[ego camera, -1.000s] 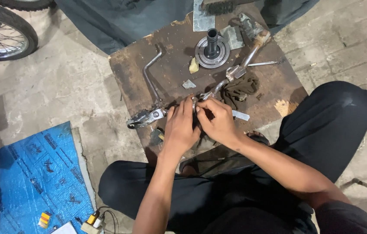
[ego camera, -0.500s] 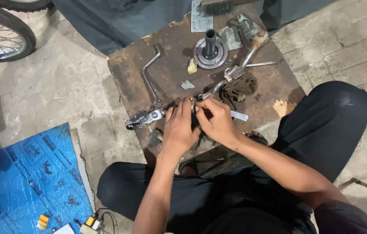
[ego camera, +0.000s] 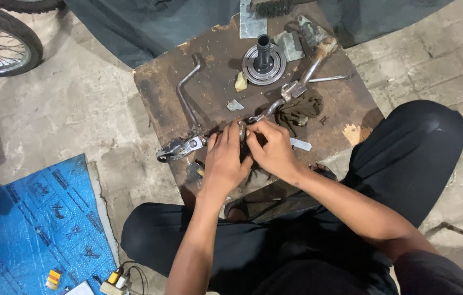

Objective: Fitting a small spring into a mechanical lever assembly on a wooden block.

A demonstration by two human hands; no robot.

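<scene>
Rusty brown metal is forming the top of the surface [ego camera: 155, 93], and at its near edge a small shiny metal part [ego camera: 242, 131] is being pinched between both hands. The left hand [ego camera: 225, 161] is being held on the part's left side, fingers curled around it, while the right hand [ego camera: 272, 147] is closing on it from the right with thumb and fingertips together; both grips are clamped on the part, neither being open. The part is lying directly between the two grips, equally near to each, and its long axis cannot be made out because the fingers are covering it. Just left of the part, a bent steel lever [ego camera: 185, 106] is lying with its long axis running away from the person, its chromed end [ego camera: 179, 147] sticking out beyond the left hand. Beyond the part, a round flanged hub with an upright shaft [ego camera: 264, 61] is standing, and to the right of the part a dark rag [ego camera: 299, 109] is bunched.
</scene>
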